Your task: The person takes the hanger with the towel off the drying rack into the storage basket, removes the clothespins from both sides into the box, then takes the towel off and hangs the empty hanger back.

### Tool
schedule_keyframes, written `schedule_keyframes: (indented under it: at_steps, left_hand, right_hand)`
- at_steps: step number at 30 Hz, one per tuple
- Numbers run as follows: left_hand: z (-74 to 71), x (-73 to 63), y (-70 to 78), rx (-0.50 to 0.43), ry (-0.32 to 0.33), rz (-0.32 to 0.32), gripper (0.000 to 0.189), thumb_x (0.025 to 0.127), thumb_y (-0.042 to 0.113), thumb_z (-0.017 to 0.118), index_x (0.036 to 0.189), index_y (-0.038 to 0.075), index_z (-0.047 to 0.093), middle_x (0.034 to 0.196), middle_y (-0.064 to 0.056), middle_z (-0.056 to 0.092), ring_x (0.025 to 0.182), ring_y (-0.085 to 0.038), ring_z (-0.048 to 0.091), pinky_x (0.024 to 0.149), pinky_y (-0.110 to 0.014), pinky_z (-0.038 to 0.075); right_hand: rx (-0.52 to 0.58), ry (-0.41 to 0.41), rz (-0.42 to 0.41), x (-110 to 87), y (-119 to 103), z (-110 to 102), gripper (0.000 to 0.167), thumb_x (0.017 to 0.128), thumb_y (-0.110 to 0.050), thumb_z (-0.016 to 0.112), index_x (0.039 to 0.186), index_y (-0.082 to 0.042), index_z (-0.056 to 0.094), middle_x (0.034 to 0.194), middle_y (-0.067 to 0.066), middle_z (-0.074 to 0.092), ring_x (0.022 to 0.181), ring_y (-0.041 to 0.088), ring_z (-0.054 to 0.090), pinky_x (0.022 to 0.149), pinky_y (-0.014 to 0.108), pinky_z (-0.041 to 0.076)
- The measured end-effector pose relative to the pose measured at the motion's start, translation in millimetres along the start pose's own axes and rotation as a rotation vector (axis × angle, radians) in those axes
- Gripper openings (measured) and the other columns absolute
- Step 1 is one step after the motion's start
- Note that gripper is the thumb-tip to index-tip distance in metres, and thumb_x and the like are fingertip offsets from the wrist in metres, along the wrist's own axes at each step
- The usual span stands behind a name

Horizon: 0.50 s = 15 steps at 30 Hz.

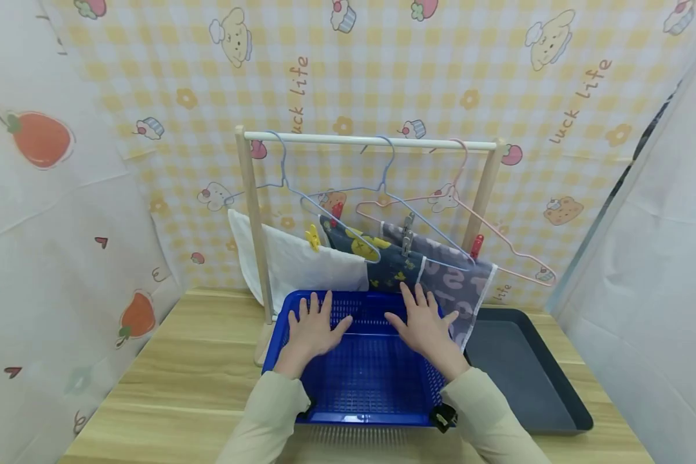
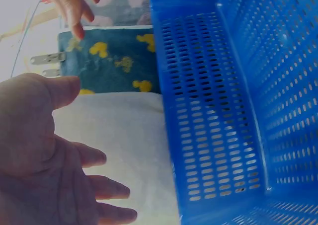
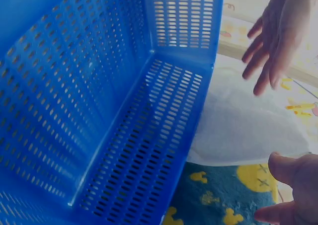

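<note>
At 6 o'clock in the head view: one blue basket (image 1: 371, 380), set on the table (image 1: 197, 361) before a drying rack (image 1: 336, 139). Over its far half, left grip (image 1: 312, 332) and right grip (image 1: 423, 325), both bare hands, fingers spread wide, nothing held. Behind the far rim: white cloth (image 1: 301, 258), navy cloth (image 1: 391, 267) and grey-purple cloth (image 1: 466, 287), hung from tilted hangers (image 1: 283, 182) by clips (image 1: 313, 237). Dark tray (image 1: 524, 374) at 4 o'clock. Risk: should a cloth be pulled while clipped, its hanger could be unhooked or the rack tipped. The basket may also be knocked into the left post (image 1: 253, 219), close beside its rim.

Left wrist view: left grip at 8 o'clock, white cloth beyond; basket at 3 o'clock. Risk: cloth hem snagged on the rim, owing to their nearness.

Right wrist view: right grip at 4 o'clock, partly cut off; left grip at 2 o'clock; basket at 9 o'clock. Risk: the grey-purple cloth, seen from the head to hang partly outside the basket, could be dropped onto table or tray if loosened there.
</note>
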<state>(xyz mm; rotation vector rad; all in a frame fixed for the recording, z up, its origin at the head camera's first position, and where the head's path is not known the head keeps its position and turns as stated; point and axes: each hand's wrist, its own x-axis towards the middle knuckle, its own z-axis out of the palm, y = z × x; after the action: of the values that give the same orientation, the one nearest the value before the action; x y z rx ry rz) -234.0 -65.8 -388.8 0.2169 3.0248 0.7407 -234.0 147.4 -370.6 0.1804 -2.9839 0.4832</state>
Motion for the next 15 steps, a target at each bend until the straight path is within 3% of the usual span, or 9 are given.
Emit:
schedule_keyframes:
  at_steps: [4, 7, 11, 15]
  left_hand:
    - [-12.7, -8.5, -4.4, -0.049, 0.005, 0.000, 0.071, 0.095, 0.046, 0.045, 0.146, 0.000, 0.025, 0.148, -0.029, 0.021, 0.136, -0.048, 0.013, 0.106, -0.067, 0.012]
    - [-22.0, -16.2, -10.8, -0.094, 0.058, 0.042, 0.064, 0.095, 0.035, 0.051, 0.137, -0.010, 0.035, 0.140, -0.033, 0.034, 0.131, -0.049, 0.027, 0.106, -0.062, 0.023]
    - [-30.9, -26.1, -24.3, -0.175, 0.148, 0.102, 0.046, 0.093, 0.020, 0.055, 0.119, -0.018, 0.051, 0.119, -0.034, 0.054, 0.115, -0.046, 0.049, 0.097, -0.053, 0.041]
    - [-39.5, -34.2, -36.3, -0.299, 0.136, 0.090, 0.036, 0.094, 0.014, 0.054, 0.111, -0.018, 0.057, 0.109, -0.031, 0.060, 0.104, -0.043, 0.057, 0.090, -0.051, 0.047]
  right_hand:
    - [0.050, 0.044, -0.039, -3.5, 7.1, -7.0, 0.071, 0.093, -0.042, 0.055, 0.148, -0.008, 0.025, 0.148, 0.026, 0.024, 0.132, 0.049, 0.025, 0.091, 0.081, 0.012]
    - [0.130, 0.146, -0.109, -6.5, 13.8, -11.3, 0.064, 0.092, -0.029, 0.062, 0.141, 0.002, 0.036, 0.139, 0.029, 0.039, 0.124, 0.046, 0.040, 0.094, 0.070, 0.032]
    - [0.215, 0.350, -0.207, -8.9, 22.5, -14.7, 0.046, 0.085, -0.011, 0.070, 0.123, 0.010, 0.054, 0.116, 0.028, 0.059, 0.102, 0.041, 0.059, 0.082, 0.051, 0.051]
    - [0.239, 0.491, -0.235, -10.2, 29.8, -17.1, 0.033, 0.082, -0.005, 0.071, 0.111, 0.008, 0.063, 0.101, 0.025, 0.066, 0.086, 0.037, 0.065, 0.070, 0.048, 0.054]
